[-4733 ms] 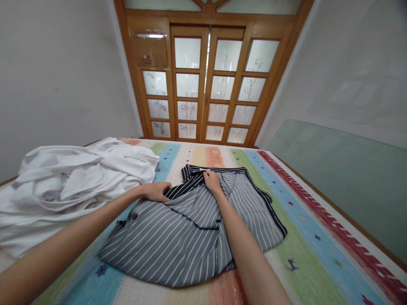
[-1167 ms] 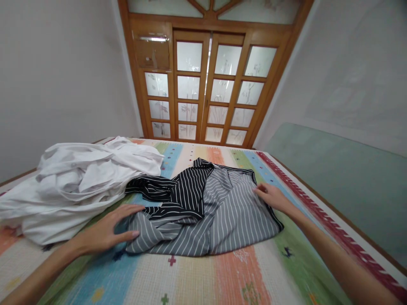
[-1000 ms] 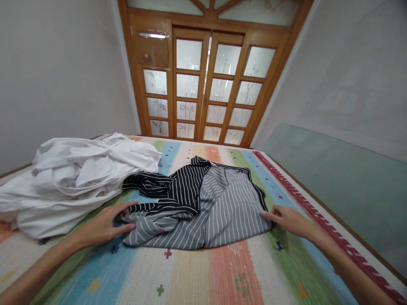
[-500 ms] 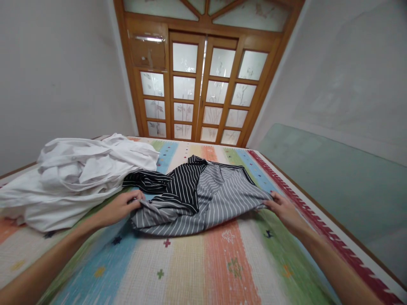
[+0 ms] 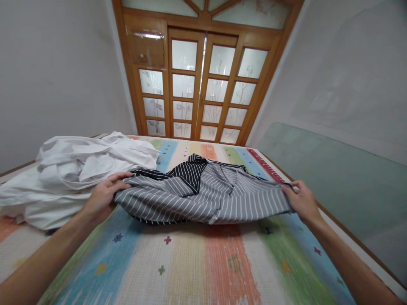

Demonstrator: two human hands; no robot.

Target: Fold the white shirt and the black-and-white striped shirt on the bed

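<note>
A striped garment (image 5: 203,203), black with white stripes on one face and grey on the other, is stretched sideways between my hands. Its near edge hangs a little above the bed cover, while the far part lies bunched on it. My left hand (image 5: 106,192) pinches the near left corner between thumb and fingers. At the right corner, my right hand (image 5: 302,201) grips the edge the same way. A small pale tag shows near the middle of the lower edge. I cannot make out which kind of garment it is.
Crumpled white cloth (image 5: 92,165) is heaped at the left, close to my left hand. The multicoloured striped cover (image 5: 187,262) spreads under everything. A pale green panel (image 5: 333,178) stands along the right wall. Wooden doors with glass panes (image 5: 203,84) are beyond the far edge.
Both hands have lifted the garment's near edge and drawn apart, left hand leftward and right hand rightward. The edge is now straighter and more grey fabric faces me.
</note>
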